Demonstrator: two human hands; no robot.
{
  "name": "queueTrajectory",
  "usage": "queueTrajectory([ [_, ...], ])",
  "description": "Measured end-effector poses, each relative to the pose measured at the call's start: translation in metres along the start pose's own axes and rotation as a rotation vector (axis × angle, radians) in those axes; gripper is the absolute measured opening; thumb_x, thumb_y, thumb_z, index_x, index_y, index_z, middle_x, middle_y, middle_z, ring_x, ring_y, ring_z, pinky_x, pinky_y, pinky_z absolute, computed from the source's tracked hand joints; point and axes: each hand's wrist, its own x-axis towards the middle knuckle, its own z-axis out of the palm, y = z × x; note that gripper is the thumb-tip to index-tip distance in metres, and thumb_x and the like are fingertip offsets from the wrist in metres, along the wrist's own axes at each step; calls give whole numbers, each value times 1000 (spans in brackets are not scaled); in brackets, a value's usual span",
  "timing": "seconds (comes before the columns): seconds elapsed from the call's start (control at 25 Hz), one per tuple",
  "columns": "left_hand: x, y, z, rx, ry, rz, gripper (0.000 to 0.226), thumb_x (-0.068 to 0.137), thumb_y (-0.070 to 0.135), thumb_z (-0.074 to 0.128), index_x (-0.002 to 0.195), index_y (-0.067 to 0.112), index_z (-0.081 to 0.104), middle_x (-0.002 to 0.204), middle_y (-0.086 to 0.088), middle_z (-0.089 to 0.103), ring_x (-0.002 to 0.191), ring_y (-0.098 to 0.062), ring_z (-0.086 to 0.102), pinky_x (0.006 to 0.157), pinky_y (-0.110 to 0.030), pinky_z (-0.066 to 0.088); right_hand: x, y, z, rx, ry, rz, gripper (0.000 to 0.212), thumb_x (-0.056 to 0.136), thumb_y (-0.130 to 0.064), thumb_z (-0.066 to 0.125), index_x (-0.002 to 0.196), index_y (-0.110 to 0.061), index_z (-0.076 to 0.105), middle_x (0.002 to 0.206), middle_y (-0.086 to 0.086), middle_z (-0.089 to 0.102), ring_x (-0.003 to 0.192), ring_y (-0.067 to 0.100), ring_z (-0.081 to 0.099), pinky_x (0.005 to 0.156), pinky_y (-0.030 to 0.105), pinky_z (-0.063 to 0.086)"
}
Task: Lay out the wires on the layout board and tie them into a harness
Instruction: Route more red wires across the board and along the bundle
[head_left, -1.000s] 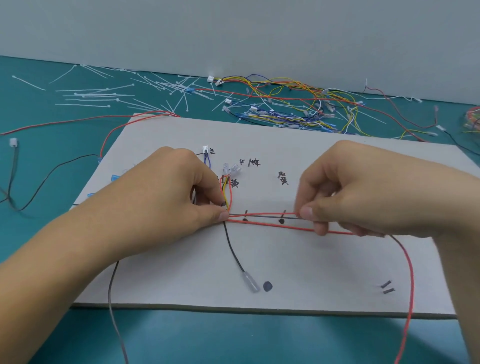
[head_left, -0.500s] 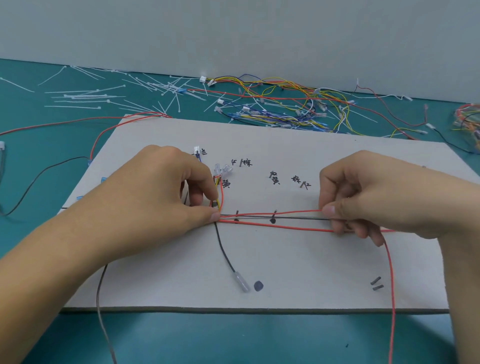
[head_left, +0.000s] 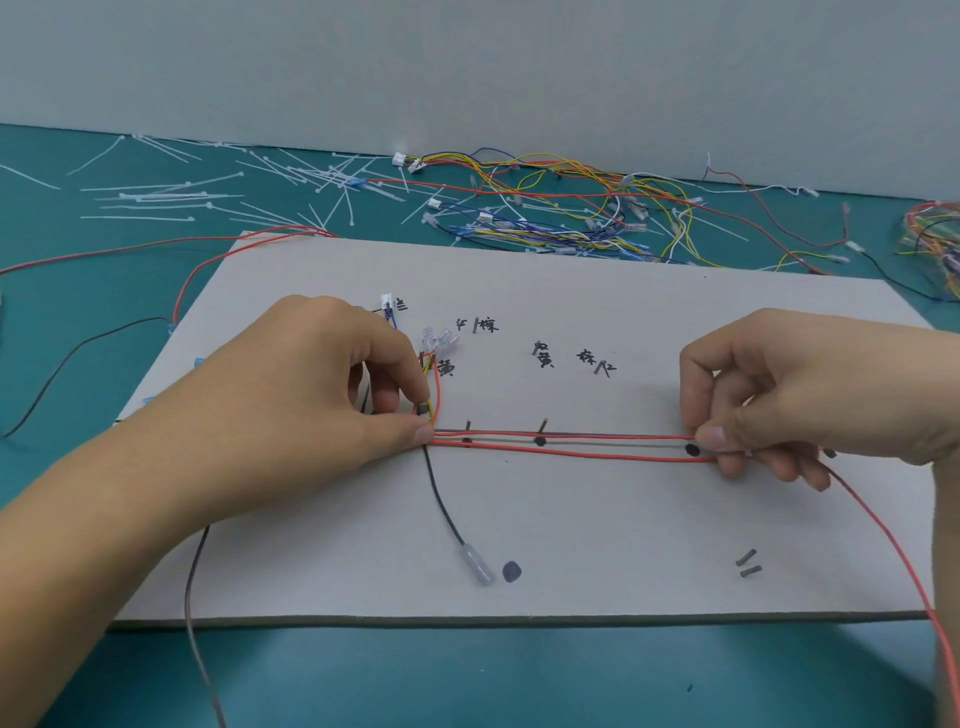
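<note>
Wires (head_left: 597, 440) lay stretched in a straight run across the middle of the layout board (head_left: 623, 525), pulled taut between two hands. The left hand (head_left: 311, 410) pinched their near end between thumb and forefinger, and the right hand (head_left: 779, 400) pinched the other end the same way, its remaining fingers curled beneath. Three strands made up the run: two red with one grey between them.

From the left pinch, red and yellow strands turned up towards the board's far edge and ended in what looked like three clear terminals (head_left: 439, 340), though they blurred together. One black wire (head_left: 441, 504) dropped towards the board's front edge and ended in a single clear sleeve (head_left: 479, 567). One red tail (head_left: 904, 569) ran from the right hand off the board's front right corner.

The left hand and forearm covered the board's left part, hiding whatever lay there. Beyond the board's far edge, on the teal table (head_left: 467, 686), lay a scatter of white cable ties (head_left: 208, 192) and a tangle of loose coloured wires (head_left: 571, 208).
</note>
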Motion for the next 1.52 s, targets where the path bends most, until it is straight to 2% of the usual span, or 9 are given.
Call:
queueTrajectory([
  [0.12,1,0,1,8,10,6,13,68,43,85,74,39,74,74,18,69,66,-13,59,57,-29,49,-1,-4,3,-1,45,23,12,89,3,71,84,-7,69,68,17,73,43,19,56,40,27,49],
  [0.36,1,-3,-1,4,-30,117,24,71,34,90,88,43,76,90,16,61,75,-15,58,67,-34,49,-9,-15,17,-322,254,59,27,89,-17,69,75,-39,69,56,-6,71,41,10,66,51,32,57],
  [0.44,1,-3,-2,-6,-47,143,24,74,31,90,90,42,76,93,16,61,77,-14,58,69,-36,50,-12,-10,25,-386,387,27,22,88,-24,73,70,-36,67,52,-12,65,39,-1,59,49,28,49],
  [0.56,1,-1,1,35,-47,198,20,77,28,87,91,39,78,90,16,62,77,-11,57,67,-34,50,-17,7,38,-468,516,-145,27,86,-22,75,62,-28,62,61,-20,61,75,-10,56,49,25,33],
  [0.72,3,3,7,42,-66,222,10,80,30,81,88,37,80,84,16,64,75,-9,57,65,-22,45,-17,21,48,-474,557,-342,26,82,-11,70,68,-29,57,56,-17,53,86,-2,55,51,21,34],
  [1.0,5,-1,11,89,-52,295,22,79,27,87,95,40,81,94,19,65,78,-8,60,67,-31,50,-11,28,49,-465,565,-502,27,81,10,67,72,-13,56,67,-6,52,61,24,51,56,40,47],
  [1.16,4,2,11,77,-85,312,21,76,39,76,96,41,80,93,22,68,79,0,58,65,-21,45,-9,30,48,-456,558,-532,27,79,13,65,71,-11,57,69,-6,54,62,26,52,56,41,49],
  [1.4,9,9,15,98,-83,255,17,77,27,88,78,37,75,76,20,66,71,-6,59,59,-30,47,-7,31,48,-439,557,-536,27,77,16,65,70,-9,57,69,-3,56,62,27,53,56,42,49],
  [1.52,12,15,15,116,-86,236,7,75,33,79,72,36,74,70,19,64,68,-8,59,58,-31,48,-8,31,49,-428,561,-532,27,78,16,64,70,-9,56,69,-4,54,63,23,51,56,40,49],
])
